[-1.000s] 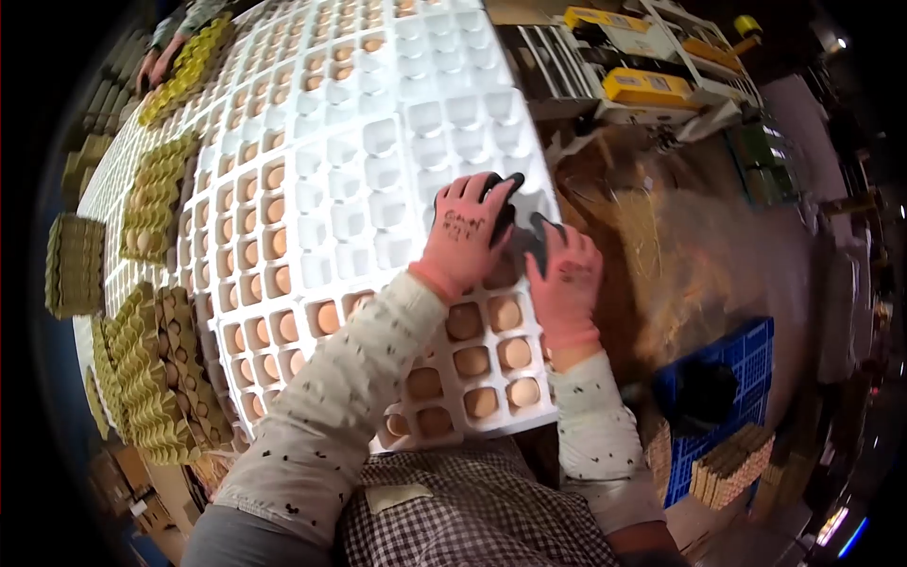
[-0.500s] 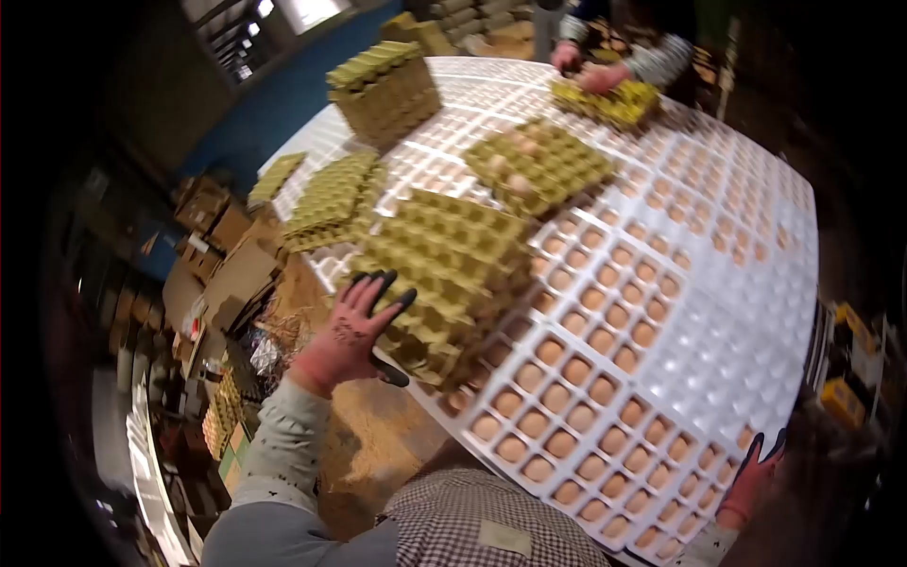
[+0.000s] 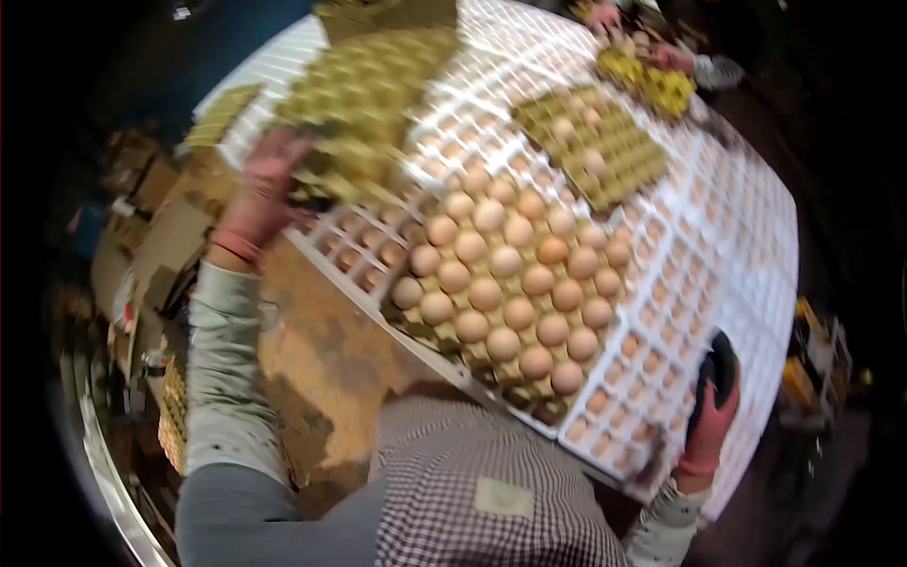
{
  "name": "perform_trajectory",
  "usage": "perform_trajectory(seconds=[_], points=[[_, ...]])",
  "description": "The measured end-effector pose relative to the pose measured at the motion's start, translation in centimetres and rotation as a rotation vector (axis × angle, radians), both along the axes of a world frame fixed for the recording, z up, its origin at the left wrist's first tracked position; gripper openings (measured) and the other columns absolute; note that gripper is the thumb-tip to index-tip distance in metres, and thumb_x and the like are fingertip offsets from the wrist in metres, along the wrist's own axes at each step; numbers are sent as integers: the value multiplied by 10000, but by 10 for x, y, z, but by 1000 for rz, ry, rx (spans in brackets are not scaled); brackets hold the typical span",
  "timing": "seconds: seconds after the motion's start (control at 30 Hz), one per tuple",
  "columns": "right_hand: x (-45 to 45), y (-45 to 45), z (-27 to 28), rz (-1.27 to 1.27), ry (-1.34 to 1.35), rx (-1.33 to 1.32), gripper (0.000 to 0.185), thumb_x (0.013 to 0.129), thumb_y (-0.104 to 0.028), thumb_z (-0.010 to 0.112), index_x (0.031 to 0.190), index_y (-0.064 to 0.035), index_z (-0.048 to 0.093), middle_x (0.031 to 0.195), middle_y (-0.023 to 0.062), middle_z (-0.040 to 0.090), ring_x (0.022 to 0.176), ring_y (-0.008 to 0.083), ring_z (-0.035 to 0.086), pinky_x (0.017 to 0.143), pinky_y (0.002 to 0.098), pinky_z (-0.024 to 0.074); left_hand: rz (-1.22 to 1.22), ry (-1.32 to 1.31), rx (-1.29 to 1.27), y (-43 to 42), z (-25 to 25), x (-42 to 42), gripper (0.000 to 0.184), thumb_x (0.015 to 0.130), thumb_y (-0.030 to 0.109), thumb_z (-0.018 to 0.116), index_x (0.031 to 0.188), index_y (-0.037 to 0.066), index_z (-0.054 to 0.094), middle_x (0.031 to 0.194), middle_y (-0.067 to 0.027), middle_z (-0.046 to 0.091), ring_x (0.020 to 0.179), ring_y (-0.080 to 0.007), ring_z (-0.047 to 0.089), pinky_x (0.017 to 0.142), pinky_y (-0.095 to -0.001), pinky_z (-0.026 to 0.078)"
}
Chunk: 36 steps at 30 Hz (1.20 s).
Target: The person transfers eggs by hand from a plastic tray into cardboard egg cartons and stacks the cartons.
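My left hand, in a pink glove with dark fingertips, grips the near-left edge of a yellowish-green egg tray. The tray is blurred, so some fingers are unclear. Beside it lies a full tray of brown eggs, uncovered near the table's front edge. My right hand, gloved alike, hovers over the right part of the white egg-holding table top, fingers apart and nothing visible in them. Eggs sit in the white compartments to the left of that hand.
Another green tray with a few eggs lies farther back. Across the table, a co-worker's gloved hands are at a yellow carton. A small green tray lies at left. Cardboard boxes stand on the floor.
The green tray has moved up and left with my left hand, uncovering the tray of eggs. My right hand has come up and left over the table. The view has shifted.
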State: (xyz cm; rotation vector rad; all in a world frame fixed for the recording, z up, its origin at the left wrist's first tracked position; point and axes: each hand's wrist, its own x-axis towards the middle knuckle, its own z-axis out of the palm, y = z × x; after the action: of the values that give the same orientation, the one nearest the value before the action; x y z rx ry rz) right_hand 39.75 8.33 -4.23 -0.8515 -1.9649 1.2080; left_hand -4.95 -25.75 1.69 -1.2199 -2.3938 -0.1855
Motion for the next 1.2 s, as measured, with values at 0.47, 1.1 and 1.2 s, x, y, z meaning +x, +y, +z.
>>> perform_trajectory(seconds=[0.47,1.1,1.2], points=[[-49,-98,-14,-110,69,-895,573,746,-179,769,1231,-7,517,1012,91,622,914,218,655,777,342,569,-467,-1515,600,7,-104,58,433,662,7,733,1073,17,595,1091,-100,611,1038,-214,597,925,-356,457],[-123,-129,-15,286,-452,218,591,716,-201,782,1261,-117,567,1274,160,524,1119,311,554,876,360,507,-666,-219,-222,75,-90,133,442,678,151,760,1112,174,679,1282,-187,506,916,-358,618,748,-425,515],[-77,-111,-21,199,198,-893,483,940,-345,575,1298,-23,538,1130,118,639,911,190,630,777,304,515,-588,-496,-91,76,-81,130,499,618,176,825,1094,156,674,1259,-200,532,1021,-355,599,831,-412,512]])
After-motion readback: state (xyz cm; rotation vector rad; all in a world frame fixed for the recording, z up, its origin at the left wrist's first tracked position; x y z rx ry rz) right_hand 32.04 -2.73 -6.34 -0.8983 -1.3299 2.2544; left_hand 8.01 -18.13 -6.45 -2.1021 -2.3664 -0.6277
